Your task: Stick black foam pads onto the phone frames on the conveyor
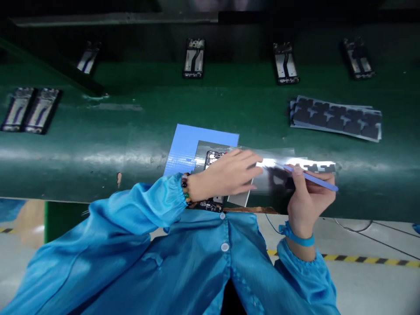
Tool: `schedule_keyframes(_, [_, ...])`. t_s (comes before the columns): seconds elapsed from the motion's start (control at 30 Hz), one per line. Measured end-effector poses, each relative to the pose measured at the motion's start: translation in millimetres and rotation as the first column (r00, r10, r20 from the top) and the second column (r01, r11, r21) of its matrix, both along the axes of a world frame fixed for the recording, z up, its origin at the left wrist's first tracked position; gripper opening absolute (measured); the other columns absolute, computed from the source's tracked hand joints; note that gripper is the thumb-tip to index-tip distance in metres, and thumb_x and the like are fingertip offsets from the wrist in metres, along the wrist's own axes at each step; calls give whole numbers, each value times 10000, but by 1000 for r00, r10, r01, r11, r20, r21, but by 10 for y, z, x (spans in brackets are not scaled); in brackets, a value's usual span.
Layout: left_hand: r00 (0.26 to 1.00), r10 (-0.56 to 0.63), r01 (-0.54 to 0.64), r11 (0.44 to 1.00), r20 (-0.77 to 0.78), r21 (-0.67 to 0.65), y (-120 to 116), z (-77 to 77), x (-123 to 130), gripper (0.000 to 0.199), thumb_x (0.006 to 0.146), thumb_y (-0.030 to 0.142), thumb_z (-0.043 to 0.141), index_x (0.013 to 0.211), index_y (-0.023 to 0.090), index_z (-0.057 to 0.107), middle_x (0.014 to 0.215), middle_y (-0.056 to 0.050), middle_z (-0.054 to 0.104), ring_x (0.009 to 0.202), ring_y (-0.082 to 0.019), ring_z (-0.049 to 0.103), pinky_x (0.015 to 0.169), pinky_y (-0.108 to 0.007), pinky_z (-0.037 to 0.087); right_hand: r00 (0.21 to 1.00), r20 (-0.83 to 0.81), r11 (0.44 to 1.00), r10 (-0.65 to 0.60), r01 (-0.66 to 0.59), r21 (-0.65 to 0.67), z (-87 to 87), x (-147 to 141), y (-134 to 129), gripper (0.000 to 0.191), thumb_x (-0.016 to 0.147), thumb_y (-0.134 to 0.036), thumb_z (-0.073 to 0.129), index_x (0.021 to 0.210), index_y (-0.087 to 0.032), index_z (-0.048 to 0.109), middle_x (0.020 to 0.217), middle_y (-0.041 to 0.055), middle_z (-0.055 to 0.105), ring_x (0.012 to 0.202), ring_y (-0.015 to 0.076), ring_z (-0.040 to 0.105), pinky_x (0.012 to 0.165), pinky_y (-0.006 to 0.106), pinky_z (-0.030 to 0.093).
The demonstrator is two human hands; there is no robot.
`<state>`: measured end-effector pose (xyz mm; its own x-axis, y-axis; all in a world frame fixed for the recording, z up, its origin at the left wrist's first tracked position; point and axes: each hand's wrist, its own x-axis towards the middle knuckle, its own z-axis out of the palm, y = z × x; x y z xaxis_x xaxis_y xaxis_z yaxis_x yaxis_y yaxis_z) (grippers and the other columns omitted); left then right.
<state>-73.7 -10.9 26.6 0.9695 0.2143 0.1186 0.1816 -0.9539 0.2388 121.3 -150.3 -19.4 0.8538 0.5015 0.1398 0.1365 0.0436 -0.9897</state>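
Note:
My left hand (226, 173) reaches over an open phone body (215, 204), hiding its middle. Its fingers are bent over the left part of a clear film strip; whether they pinch it cannot be made out. My right hand (310, 192) holds blue tweezers (316, 180), their tips pointing left onto the shiny strip. Dark cut pieces (315, 168) show along the strip's right part. Below my left fingers lies a pale flat plate (239, 197). A blue sheet (187, 144) lies under the phone body's upper left side.
Stacked sheets of dark stickers (337, 117) lie at the right on the green table (141, 131). Phone bodies stand along the back, one at centre (194, 59), another right of it (286, 63). Two more (42, 111) lie at the left. A green post (65, 70) slants at upper left.

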Motion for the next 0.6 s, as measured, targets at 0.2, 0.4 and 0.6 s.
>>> schedule_keyframes(0.2, [997, -50, 56, 992, -61, 116, -30, -120, -100, 654, 1058, 577, 777, 1497, 107, 663, 1597, -165, 670, 1391, -300, 657, 1138, -400, 473, 992, 63, 992, 113, -109, -62, -41, -51, 124, 406, 858, -425, 972, 921, -251, 612, 903, -14, 772, 965, 240, 843, 1241, 633, 576])
schedule_keyframes(0.4, [998, -27, 34, 991, -55, 129, -47, -198, -114, 662, 1108, 645, 661, 1487, 102, 665, 1613, -172, 657, 1358, -299, 655, 1062, -396, 471, 988, 103, 989, 118, -107, -101, -28, -79, 250, 435, 845, -463, 976, 891, -250, 599, 898, -7, 737, 940, 224, 811, 1127, 554, 641])
schedule_keyframes(0.6, [999, -39, 43, 993, -33, 114, -46, -208, -123, 654, 1118, 628, 646, 1494, 94, 664, 1626, -176, 645, 1371, -301, 641, 1114, -416, 453, 985, 124, 986, 122, -106, -128, -35, -80, 222, 438, 859, -452, 972, 900, -250, 585, 931, -4, 751, 981, 224, 815, 1132, 537, 638])
